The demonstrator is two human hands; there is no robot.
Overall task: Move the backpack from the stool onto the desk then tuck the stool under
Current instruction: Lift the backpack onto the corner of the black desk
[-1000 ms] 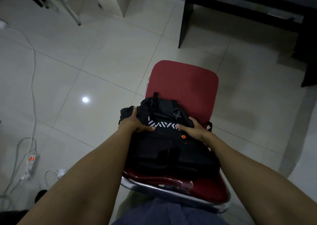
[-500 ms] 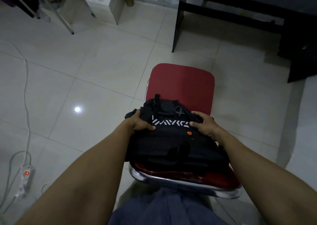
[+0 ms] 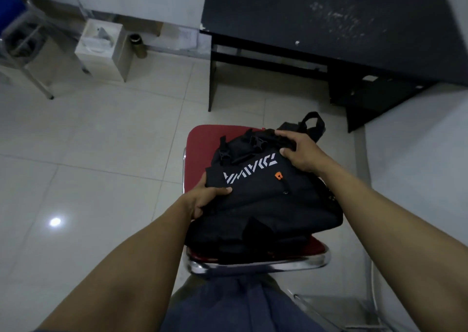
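A black backpack (image 3: 263, 197) with white lettering and a small orange tag lies on the red seat of the stool (image 3: 200, 141), which has a chrome rim. My left hand (image 3: 205, 200) grips the backpack's left edge. My right hand (image 3: 301, 151) is closed on its far top, beside the carry loop. The backpack is tilted, its far right end raised over the stool's far edge. The dark desk (image 3: 329, 22) stands beyond the stool at the upper right, its top bare and scuffed.
The floor is pale tile. A white box (image 3: 101, 50) and a dark bottle (image 3: 139, 45) stand by the wall at the upper left, next to a metal-framed stand (image 3: 30, 60). A white wall runs along the right.
The backpack has lifted and swung toward the far right, off the seat's near part. My right hand moved up to its top end. The view has tipped up, showing the desk top.
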